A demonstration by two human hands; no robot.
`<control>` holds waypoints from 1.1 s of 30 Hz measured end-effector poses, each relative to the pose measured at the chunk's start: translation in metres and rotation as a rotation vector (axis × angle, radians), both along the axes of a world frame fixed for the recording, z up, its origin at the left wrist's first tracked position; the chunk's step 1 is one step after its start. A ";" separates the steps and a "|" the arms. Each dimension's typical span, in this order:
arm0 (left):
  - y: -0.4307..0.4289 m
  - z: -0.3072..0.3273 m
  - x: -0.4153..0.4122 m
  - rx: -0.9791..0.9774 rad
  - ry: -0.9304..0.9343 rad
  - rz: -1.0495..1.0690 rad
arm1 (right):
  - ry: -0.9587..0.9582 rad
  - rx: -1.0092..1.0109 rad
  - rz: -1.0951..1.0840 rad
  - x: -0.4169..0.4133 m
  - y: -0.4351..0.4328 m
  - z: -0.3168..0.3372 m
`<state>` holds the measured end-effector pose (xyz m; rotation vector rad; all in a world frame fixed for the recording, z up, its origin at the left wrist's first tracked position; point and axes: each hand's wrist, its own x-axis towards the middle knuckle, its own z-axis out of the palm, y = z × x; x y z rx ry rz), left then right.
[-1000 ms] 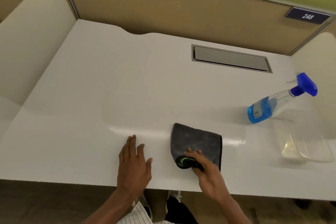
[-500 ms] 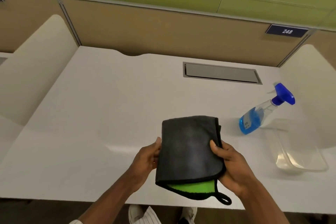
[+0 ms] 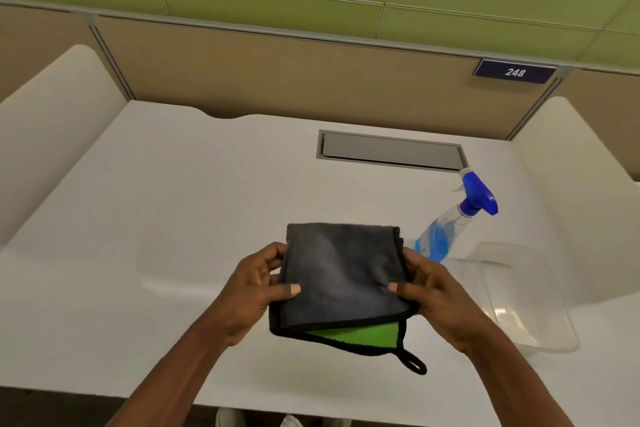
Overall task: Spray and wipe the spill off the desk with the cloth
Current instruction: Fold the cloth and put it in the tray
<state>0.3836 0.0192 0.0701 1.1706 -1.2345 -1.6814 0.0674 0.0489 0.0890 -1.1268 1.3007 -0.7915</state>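
Head view: left hand (image 3: 254, 291), right hand (image 3: 438, 291) grip folded cloth (image 3: 341, 274), seemingly above desk (image 3: 173, 204).

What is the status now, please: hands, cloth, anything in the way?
Left hand and right hand both grip folded cloth, held above desk. Spray bottle untouched, right side. Clear tub beside it. Nothing blocking.

Folded grey cloth (image 3: 341, 272) held above desk (image 3: 145, 218); spill seemingly invisible

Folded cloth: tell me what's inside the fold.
A bright green inner layer shows at the open lower corner of the grey cloth; the rest inside is covered. Both hands, left and right, grip its sides.
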 end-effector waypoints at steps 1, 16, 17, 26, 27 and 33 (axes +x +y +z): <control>0.000 0.006 -0.003 -0.059 0.036 0.034 | -0.001 -0.104 -0.016 -0.005 -0.002 0.005; 0.000 -0.006 -0.055 0.276 -0.030 0.389 | -0.404 0.198 -0.505 -0.024 -0.021 -0.017; -0.001 -0.008 -0.056 0.327 -0.037 0.407 | -0.408 0.253 -0.525 -0.021 -0.019 -0.020; -0.011 -0.014 -0.045 0.570 -0.120 0.375 | -0.274 0.379 -0.680 0.003 -0.008 -0.025; -0.012 -0.013 -0.043 0.572 -0.101 0.358 | -0.266 0.377 -0.705 0.007 -0.007 -0.025; -0.012 -0.014 -0.042 0.551 0.011 0.280 | 0.009 0.333 -0.607 0.022 0.007 -0.020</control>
